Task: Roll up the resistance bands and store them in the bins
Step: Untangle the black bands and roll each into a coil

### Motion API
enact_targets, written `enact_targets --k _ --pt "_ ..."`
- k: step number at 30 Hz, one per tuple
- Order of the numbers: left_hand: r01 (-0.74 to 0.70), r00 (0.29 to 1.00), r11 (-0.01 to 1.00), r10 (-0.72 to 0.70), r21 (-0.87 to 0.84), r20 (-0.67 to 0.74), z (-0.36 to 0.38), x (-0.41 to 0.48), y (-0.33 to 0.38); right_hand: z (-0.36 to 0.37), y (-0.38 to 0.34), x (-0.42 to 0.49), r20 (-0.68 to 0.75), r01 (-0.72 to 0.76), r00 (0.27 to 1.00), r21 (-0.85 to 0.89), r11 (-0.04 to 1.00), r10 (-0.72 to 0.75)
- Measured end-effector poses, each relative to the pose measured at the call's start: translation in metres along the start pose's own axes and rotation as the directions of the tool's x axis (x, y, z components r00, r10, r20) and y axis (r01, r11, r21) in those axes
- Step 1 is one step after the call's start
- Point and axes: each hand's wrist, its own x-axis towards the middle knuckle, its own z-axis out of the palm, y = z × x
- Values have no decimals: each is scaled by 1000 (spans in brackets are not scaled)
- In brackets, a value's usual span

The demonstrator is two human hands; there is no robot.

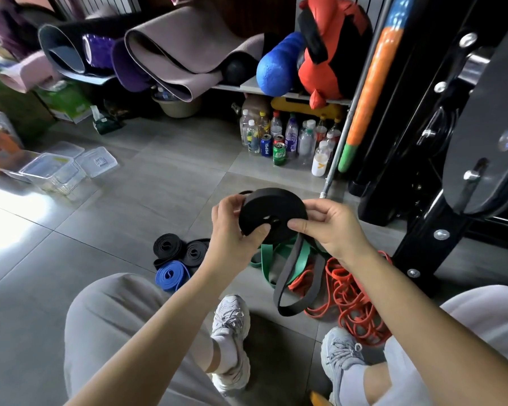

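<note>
Black rubbery band (273, 206) wound into thick disc, tail dangling; left hand (232, 228), right hand (332, 227) fingers (298, 225) curled, gripping it.

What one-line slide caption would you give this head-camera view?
Left hand and right hand grip a part-rolled black band above the loose green band and orange bands on the floor.

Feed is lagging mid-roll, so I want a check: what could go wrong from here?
1. The black roll is held between the left hand and right hand by fingers and thumbs only; a slip could let it spring open.
2. Its loose tail hangs over the green band and orange bands and may snag them.
3. The clear bins stand well off to the left; the roll may unwind on the way.
</note>
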Motion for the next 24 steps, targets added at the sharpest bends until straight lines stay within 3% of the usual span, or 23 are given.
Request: enact_targets --k 2,4,6,8,13,18,21,24 --pt "-220 976 923 208 316 70 -6 2 4 -3 -1 1 21 16 1000 -145 989 -14" --pt "-461 887 730 392 505 242 -9 3 9 -2 -3 3 46 32 999 -261 965 -20" --pt "-579 812 526 436 623 387 -8 7 12 1 -4 4 59 39 998 -310 950 -22" --pt "-615 781 432 448 660 435 -7 10 11 5 -5 4 54 39 998 -316 948 -23" --pt "-567 824 600 420 564 380 -11 15 3 7 -9 1 33 51 999 -362 931 -42" --pt "-461 887 777 415 429 200 -19 12 -1 -3 -12 1 154 28 988 -355 935 29" --pt "-318 948 924 307 213 86 -25 13 1 -7 -10 -1 165 4 986 -246 969 38" --pt "-164 986 985 166 -60 25 -23 10 5 -3 -10 1 151 -19 988 -72 997 30"
